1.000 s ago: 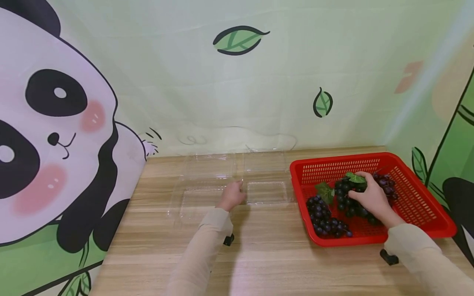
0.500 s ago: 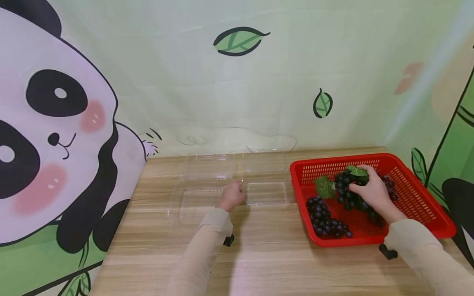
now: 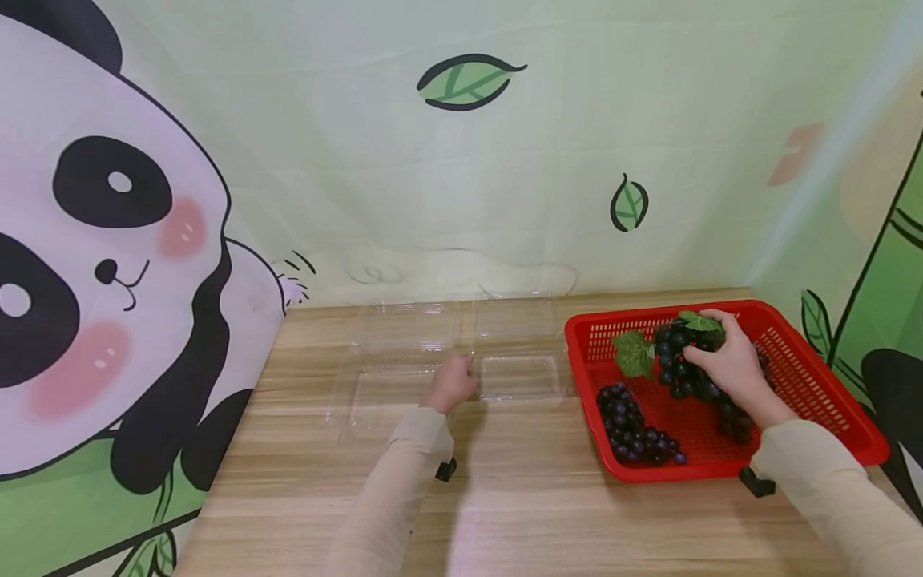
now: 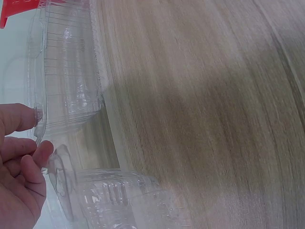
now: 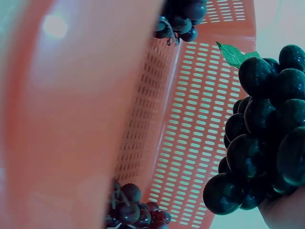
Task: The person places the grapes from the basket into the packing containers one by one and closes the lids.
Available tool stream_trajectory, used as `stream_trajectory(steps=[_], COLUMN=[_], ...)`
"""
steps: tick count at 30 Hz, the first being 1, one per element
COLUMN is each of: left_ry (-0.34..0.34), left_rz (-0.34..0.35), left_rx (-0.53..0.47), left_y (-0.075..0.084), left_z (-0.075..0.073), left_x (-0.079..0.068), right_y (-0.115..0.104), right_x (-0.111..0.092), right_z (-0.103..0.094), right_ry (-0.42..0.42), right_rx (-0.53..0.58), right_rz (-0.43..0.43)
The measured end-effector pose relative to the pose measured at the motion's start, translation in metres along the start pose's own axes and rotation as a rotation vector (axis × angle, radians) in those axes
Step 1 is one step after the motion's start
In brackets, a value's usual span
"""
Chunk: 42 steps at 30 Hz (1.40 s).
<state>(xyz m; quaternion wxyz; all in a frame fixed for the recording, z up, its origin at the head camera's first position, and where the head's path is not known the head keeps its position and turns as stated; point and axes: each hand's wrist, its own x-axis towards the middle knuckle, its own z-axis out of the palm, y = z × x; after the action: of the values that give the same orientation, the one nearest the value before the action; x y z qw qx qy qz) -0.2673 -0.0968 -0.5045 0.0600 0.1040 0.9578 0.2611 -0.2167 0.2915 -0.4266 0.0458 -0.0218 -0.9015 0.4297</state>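
My right hand [image 3: 735, 365] grips a bunch of dark grapes [image 3: 688, 373] with green leaves, raised a little inside the red basket [image 3: 815, 401]. Large and glossy, these grapes [image 5: 255, 143] fill the right side of the right wrist view. At the gap between two clear plastic containers, my left hand [image 3: 452, 382] pinches the rim of the right one [image 4: 71, 67] between thumb and bent fingers. The left container [image 4: 114, 195] lies close beside those fingers. Both have thin, see-through walls, so their edges are hard to make out.
A purple-black grape bunch [image 3: 634, 425] lies at the basket's front left. Reddish grapes [image 5: 136, 210] show lower in the right wrist view. Clear container halves [image 3: 407, 324] extend back toward the printed wall cloth [image 3: 346, 160]. Everything stands on a wooden table [image 3: 519, 497].
My right hand has raised the dark grape bunch slightly off the basket's floor, its leaves rising along with it. My left hand has stayed in place at the containers.
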Motion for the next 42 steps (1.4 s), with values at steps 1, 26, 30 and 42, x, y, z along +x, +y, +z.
stream_trajectory(steps=[1,26,30,42], left_ry=[0.0,0.038,0.034,0.015], left_rz=[0.0,0.027,0.019,-0.001], left_rx=[0.002,0.02,0.025,0.024], left_y=[0.0,-0.001,-0.001,0.0], left_z=[0.0,0.001,0.001,-0.001], left_x=[0.0,-0.001,-0.001,-0.002], right_y=[-0.001,-0.03,-0.036,-0.051], right_x=[0.0,0.007,0.009,0.018], right_z=[-0.001,-0.003,0.0,0.019], right_ry=[0.001,0.048,0.034,0.037], right_rx=[-0.003,0.055,0.107,0.155], right_rz=[-0.001,-0.054,-0.057,-0.095])
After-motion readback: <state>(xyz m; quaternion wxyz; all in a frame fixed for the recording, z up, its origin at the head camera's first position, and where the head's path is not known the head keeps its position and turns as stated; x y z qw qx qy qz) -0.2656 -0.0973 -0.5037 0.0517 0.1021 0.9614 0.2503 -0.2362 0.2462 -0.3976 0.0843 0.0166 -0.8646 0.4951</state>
